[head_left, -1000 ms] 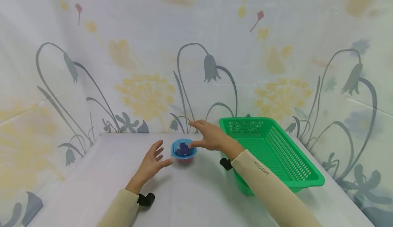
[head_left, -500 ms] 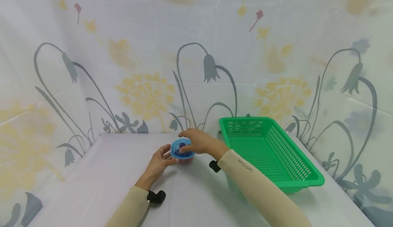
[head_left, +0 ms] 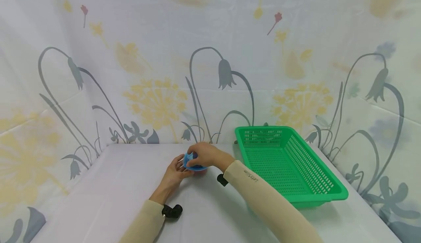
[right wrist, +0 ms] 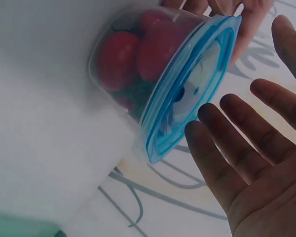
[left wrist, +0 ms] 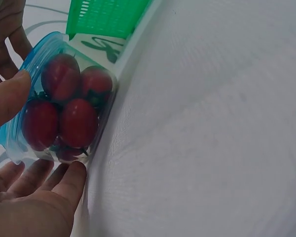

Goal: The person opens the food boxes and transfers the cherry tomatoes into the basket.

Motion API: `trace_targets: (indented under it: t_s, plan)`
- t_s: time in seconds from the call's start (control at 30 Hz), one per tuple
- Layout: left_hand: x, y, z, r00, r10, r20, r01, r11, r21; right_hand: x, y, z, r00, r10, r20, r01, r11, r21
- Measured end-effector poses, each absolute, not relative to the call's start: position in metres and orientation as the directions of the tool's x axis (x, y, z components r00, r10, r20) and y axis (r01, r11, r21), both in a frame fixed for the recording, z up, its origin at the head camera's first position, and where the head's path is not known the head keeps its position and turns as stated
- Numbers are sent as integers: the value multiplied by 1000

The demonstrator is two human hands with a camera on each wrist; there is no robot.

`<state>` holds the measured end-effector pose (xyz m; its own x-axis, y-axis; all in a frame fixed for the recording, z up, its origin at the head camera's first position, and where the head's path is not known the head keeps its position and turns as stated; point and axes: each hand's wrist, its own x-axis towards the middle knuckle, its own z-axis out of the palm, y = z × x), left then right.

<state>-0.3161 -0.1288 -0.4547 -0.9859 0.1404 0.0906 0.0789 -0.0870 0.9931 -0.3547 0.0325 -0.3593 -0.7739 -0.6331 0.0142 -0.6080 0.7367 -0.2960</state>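
A clear plastic container with a blue lid stands on the table. Through its wall red tomatoes with green bits show. My left hand is at the container's left side, its fingertips touching the wall low down, close to the tabletop. Over the lid is my right hand, palm toward it. In the right wrist view that hand's fingers look spread and fairly straight. From the head view the right hand covers much of the lid and the container body.
A green perforated basket stands to the right, close to the right forearm. White cloth covers the table. A flower-printed curtain closes off the back and both sides.
Both hands have closed in on the container, the left from the left side and the right from the right and above, over the lid. The basket has stayed put.
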Motion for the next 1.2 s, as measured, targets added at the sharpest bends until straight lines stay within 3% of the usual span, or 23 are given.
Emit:
trace_targets:
  t_s: [0.4,0.93,1.2]
  plan:
    - [-317,-125,-456,-985,137,104,90,-102,991,-360,23,-370,-777,-629,2,-608,750,-261]
    - [-314,-122,-458,-990,92,105,99,-67,993,-359,14,-383,-796,-602,66,-605,794,-54]
    - [-314,-121,-457,-992,61,112,111,-18,994,-358,8,-385,-761,-635,135,-639,769,19]
